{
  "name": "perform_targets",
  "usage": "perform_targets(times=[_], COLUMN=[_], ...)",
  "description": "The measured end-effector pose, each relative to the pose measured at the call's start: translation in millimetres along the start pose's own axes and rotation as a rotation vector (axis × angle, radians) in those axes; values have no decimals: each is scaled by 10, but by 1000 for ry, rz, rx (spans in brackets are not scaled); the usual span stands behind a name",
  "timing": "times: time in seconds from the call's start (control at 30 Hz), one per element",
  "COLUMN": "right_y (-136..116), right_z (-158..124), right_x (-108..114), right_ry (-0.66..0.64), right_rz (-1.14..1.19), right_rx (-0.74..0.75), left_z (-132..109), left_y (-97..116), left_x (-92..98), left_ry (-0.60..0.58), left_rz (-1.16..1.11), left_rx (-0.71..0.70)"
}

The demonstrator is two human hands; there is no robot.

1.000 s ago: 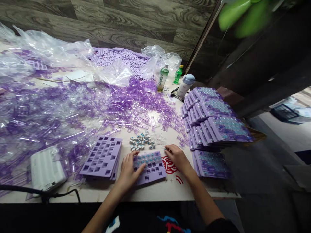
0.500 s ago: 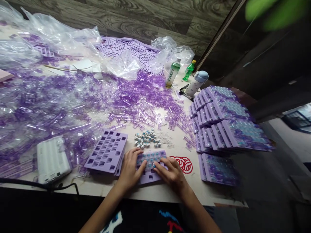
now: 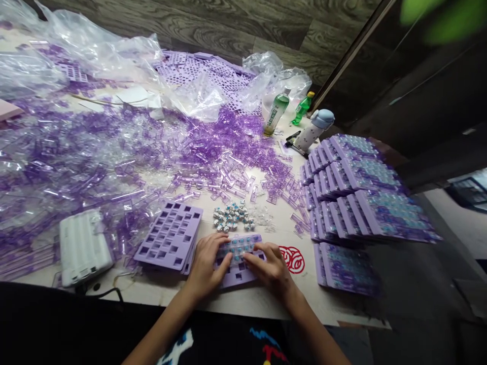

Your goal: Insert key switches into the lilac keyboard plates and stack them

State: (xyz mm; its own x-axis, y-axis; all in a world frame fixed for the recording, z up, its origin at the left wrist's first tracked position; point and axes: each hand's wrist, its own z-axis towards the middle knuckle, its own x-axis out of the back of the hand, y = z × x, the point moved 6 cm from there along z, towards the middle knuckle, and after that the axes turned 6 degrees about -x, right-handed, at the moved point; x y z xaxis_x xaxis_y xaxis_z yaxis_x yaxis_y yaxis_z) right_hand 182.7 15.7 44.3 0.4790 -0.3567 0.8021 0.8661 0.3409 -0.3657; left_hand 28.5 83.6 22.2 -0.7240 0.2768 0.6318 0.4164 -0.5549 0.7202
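A light purple keyboard plate (image 3: 239,277) lies flat at the table's front edge. Its upper rows carry clear keycaps over blue-centred switches; several square holes show lower down. My left hand (image 3: 208,261) is closed around the plate's left side, with its thumb on top. My right hand (image 3: 271,266) bends over the right side, thumb and fingertips drawn together at the row below the filled ones. Anything small between them is hidden. Just beyond the plate sits a heap of white and blue key switches (image 3: 233,217), beside some small clear pieces (image 3: 262,217).
Bare purple plates (image 3: 169,235) are stacked left of my hands, beside a white plastic case (image 3: 82,248). Loose transparent purple pieces (image 3: 228,147) spread across the table. Filled plates (image 3: 380,213) stand in rows at right. Bottles (image 3: 277,112) and a flask (image 3: 314,129) stand behind.
The camera view has shifted slightly. My right thumb and fingertips have moved a little on the plate, and the blue switch top by the thumb is now covered. My left hand keeps its hold.
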Motion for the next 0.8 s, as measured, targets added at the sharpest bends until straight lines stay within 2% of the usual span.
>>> perform_targets(times=[0.17,0.27,0.5,0.8], right_y=[-24,-35,14,-39], right_z=[33,48,86,152], right_x=[-19,-16,-44,-27], right_ry=[-69,-66,-27,-60], right_rz=[-126,-115,-27,10], right_rx=[170,206,113,-16], left_z=[-2,-7,-18,-10], left_y=[106,138,101,96], left_x=[9,3,-26,-37], left_ry=[-98,-125,-102,-104], left_rz=[3,26,32,14], left_rx=[-84,-112,-84,-75])
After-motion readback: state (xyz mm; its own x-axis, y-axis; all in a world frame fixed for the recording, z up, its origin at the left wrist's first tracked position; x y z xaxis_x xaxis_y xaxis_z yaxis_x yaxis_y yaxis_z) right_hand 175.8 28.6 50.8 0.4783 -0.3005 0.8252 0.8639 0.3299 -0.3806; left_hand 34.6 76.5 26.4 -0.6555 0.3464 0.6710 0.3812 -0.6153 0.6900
